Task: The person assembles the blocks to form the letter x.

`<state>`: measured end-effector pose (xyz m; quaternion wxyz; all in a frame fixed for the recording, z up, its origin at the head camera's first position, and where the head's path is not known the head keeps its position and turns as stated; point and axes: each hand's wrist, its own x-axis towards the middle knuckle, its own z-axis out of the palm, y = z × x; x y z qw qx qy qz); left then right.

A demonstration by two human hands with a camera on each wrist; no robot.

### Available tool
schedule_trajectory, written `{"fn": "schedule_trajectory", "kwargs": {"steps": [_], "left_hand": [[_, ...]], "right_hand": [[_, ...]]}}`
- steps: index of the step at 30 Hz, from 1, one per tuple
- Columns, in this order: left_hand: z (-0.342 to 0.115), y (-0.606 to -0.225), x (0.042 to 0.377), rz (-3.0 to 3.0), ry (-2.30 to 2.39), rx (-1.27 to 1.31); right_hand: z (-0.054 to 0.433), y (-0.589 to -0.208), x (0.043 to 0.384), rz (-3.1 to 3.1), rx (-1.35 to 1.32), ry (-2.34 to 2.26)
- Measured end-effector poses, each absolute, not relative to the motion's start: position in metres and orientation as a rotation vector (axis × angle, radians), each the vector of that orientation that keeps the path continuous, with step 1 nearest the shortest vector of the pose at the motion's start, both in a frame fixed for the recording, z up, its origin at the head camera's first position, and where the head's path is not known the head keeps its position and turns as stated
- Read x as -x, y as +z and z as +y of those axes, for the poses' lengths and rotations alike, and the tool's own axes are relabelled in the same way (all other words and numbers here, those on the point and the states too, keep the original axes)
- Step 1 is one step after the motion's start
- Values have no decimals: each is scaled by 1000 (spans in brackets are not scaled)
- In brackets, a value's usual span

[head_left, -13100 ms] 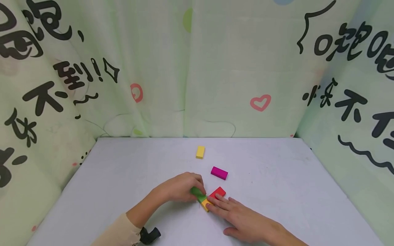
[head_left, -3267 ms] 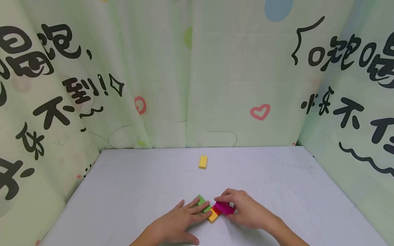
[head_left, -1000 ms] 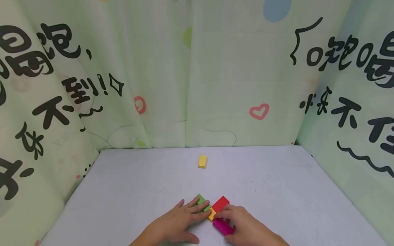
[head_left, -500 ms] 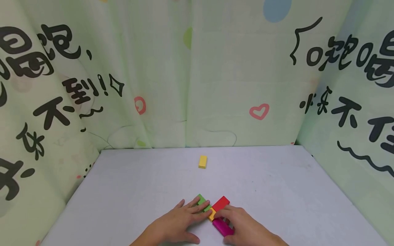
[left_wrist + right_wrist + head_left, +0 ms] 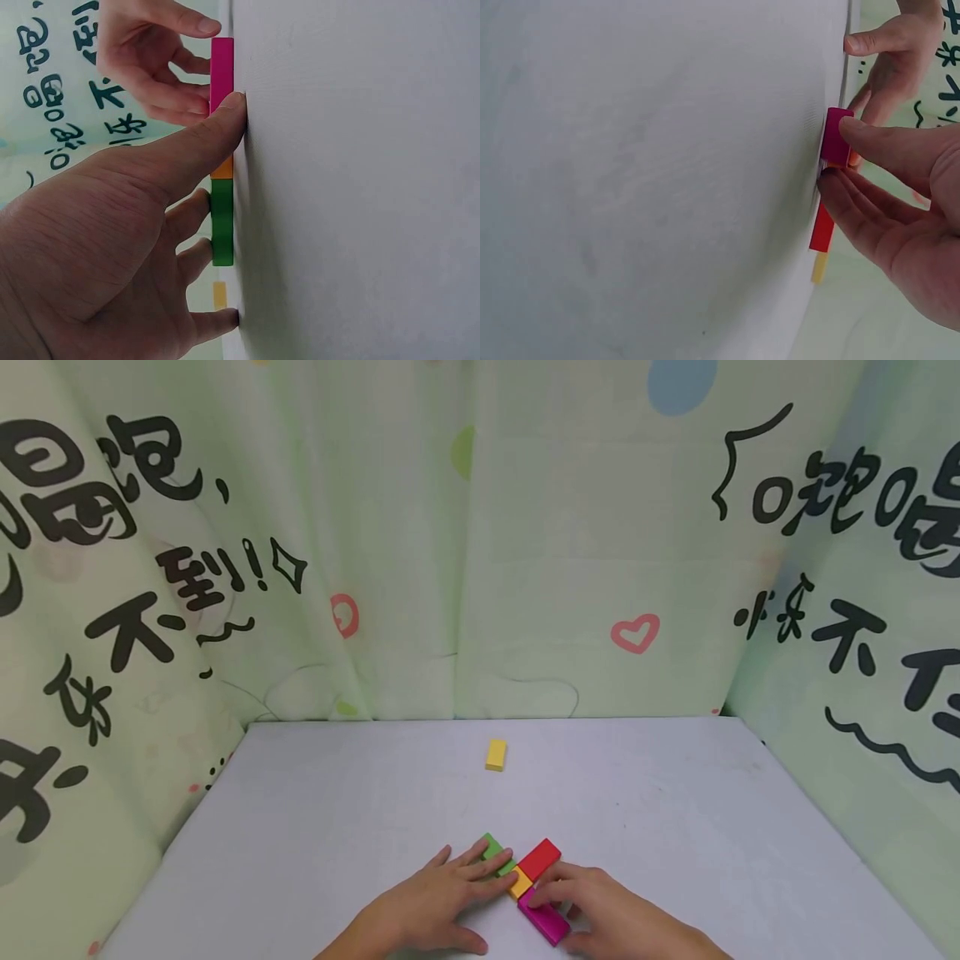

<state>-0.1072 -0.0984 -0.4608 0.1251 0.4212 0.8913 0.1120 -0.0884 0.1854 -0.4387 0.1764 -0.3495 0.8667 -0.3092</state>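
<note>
Four toy blocks meet in a pinwheel on the white table. The orange block (image 5: 522, 884) lies in the middle, the green block (image 5: 490, 843) at its upper left, the red block (image 5: 540, 859) at its upper right and the magenta block (image 5: 548, 924) at its lower right. My left hand (image 5: 426, 906) has its fingers spread, their tips resting on the green and orange blocks. With thumb at one end and fingertips along the side, my right hand (image 5: 611, 910) pinches the magenta block, whose near end shows in the right wrist view.
A single yellow block (image 5: 496, 755) lies farther back on the white table (image 5: 360, 793). Behind and on both sides hangs a pale green curtain (image 5: 540, 527) with black lettering.
The magenta block went from behind the blocks to beside the red and orange ones, turning into line. Within the last half second my right fingers drew back slightly, uncovering more of it.
</note>
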Motion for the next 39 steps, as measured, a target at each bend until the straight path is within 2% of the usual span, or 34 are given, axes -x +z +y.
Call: {"fn": "schedule_trajectory", "kwargs": {"steps": [11,26,34,39], "left_hand": [[-97,-457,107,2582,339,-1204],[-98,-460,107,2582,321,-1203],[-98,-461,108,2581,325,-1207],[-98,-460,108,2571,322,-1196]], "right_hand": [[189,-442,92,2483,1155,-867],[186,-445,92,2443,984,-902],[188,-446,93,2482,1086,-888],[187,-443,94,2468,1025,-869]]}}
